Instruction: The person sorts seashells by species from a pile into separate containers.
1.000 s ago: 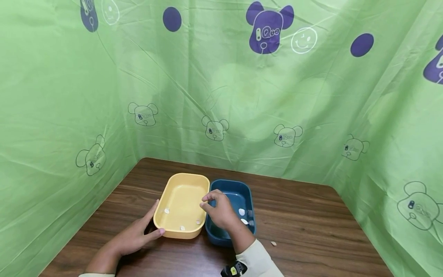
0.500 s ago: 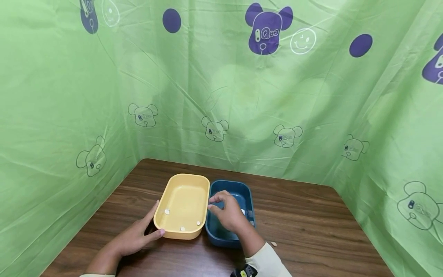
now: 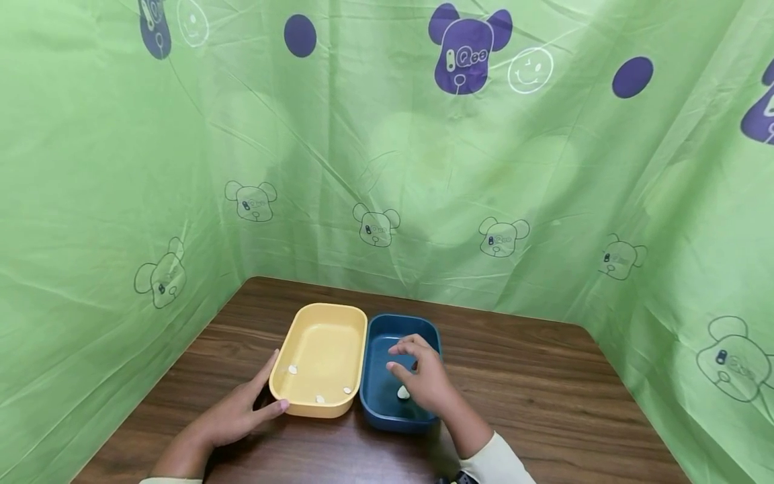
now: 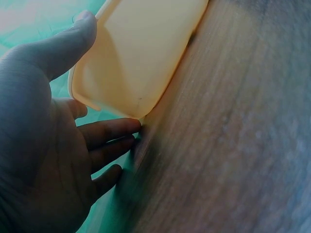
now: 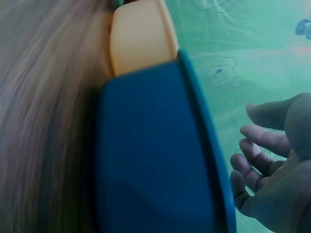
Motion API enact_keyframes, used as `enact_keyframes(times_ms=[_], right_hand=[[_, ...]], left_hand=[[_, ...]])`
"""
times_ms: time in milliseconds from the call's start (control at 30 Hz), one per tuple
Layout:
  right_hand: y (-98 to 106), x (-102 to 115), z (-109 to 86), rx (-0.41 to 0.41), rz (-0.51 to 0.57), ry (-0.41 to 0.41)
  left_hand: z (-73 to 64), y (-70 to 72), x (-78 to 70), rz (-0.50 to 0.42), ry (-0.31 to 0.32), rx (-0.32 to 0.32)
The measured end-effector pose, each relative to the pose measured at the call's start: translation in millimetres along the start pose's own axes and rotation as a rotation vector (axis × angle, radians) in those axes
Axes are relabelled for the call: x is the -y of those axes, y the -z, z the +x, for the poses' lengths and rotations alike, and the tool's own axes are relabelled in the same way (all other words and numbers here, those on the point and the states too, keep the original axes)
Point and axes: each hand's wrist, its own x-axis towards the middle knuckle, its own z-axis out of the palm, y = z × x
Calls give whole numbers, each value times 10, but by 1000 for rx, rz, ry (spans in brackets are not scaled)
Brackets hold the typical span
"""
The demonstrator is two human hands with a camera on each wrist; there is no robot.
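My left hand rests against the near left corner of a yellow plastic box, thumb on the front wall and fingers along the left side. In the left wrist view those fingers are mostly straight. My right hand hovers over a dark blue box, thumb and fingers apart with nothing between them. A small white piece lies in the blue box below the hand. Inside the yellow box are a white piece at the left and two others near the front wall. The right hand hides part of the blue box.
The two boxes stand side by side on a dark wood-grain table. A green curtain with printed bear heads hangs around the table's back and sides. A black watch shows at the right sleeve.
My right hand has moved rightward from the yellow box's edge to over the blue box, its fingers spreading apart. The right arm now covers the loose piece on the table. The left hand stays put.
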Motion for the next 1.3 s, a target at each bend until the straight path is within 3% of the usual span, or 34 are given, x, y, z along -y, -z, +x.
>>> enact_keyframes(times_ms=[433,800,967,1133,1300], right_hand=[[294,-207,-217,-107,51,20],[497,-472,-410,-226,38,104],[598,-564,-500,-255,13,60],[710,-643,-590,-241,15,-20],[802,-721,-651,-234,16,-45]], left_hand=[[10,-8,38,9,13,4],[0,-7,0,2,-19,-3],[2,-1,2,-1,-12,-3],[3,-6,18,9,-8,8],[-4,-25,21,-27,-4,9]])
